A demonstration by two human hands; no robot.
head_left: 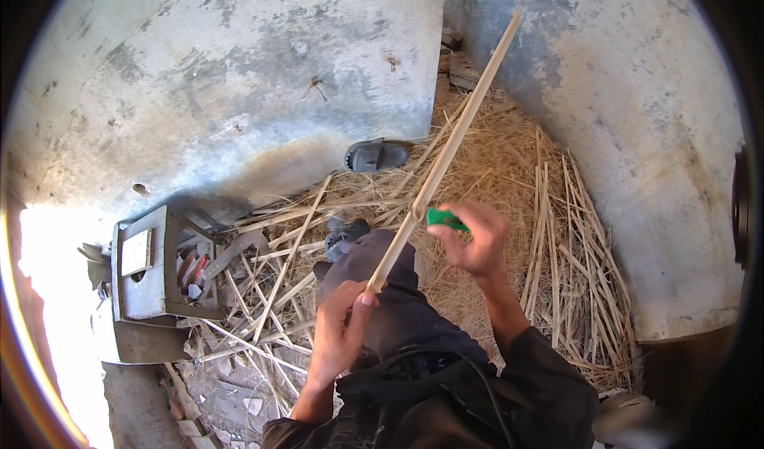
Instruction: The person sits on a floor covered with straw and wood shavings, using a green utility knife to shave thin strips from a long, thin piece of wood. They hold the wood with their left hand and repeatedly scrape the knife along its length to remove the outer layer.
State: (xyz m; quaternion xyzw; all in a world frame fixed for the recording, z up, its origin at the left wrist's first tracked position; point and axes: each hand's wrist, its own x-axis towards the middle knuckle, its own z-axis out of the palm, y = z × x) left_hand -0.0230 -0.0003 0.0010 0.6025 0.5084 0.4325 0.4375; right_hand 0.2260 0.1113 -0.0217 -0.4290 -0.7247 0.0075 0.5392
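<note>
My left hand (341, 329) is closed around the near end of a long, pale split-bamboo strip (458, 134). The strip slants up and away to the right, over my dark-trousered leg. Partway along it, a small curl or node stands at the strip's edge. Pinched in my right hand (477, 238) is a small green tool (446, 220), just to the right of that spot. Whether it has a blade, and whether it touches the strip, I cannot tell.
Shavings (497, 150) cover the floor ahead. Several bamboo strips (569, 290) lie along the right wall, others crisscross at left. A wooden box (147, 266) holding tools stands at far left. A dark sandal (376, 156) lies against the far wall (278, 59).
</note>
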